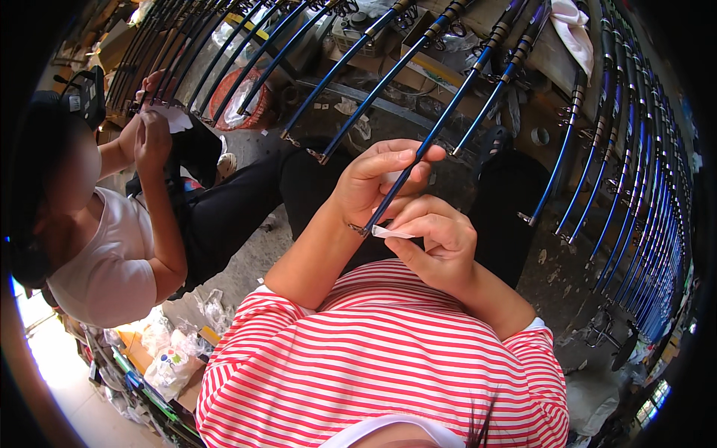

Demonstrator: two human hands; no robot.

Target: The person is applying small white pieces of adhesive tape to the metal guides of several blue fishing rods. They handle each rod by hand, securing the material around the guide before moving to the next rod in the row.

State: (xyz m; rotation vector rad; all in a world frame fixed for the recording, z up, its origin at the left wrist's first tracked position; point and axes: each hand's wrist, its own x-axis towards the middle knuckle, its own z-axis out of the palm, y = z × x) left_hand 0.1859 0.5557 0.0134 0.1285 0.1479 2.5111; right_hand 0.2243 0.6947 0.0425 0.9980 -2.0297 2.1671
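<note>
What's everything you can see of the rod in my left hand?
The rod is long, slender, glossy dark blue, with darker, gold-banded sections farther up. It slants from upper right toward you, ending in a small dark fitting. Your left hand grips it near that end; your right hand pinches a white slip there.

Stained, spotted grey floor [246, 270]

The left hand [367, 178] holds a blue rod [449, 112]; the right hand [442, 237] pinches a white slip [390, 233].
</note>
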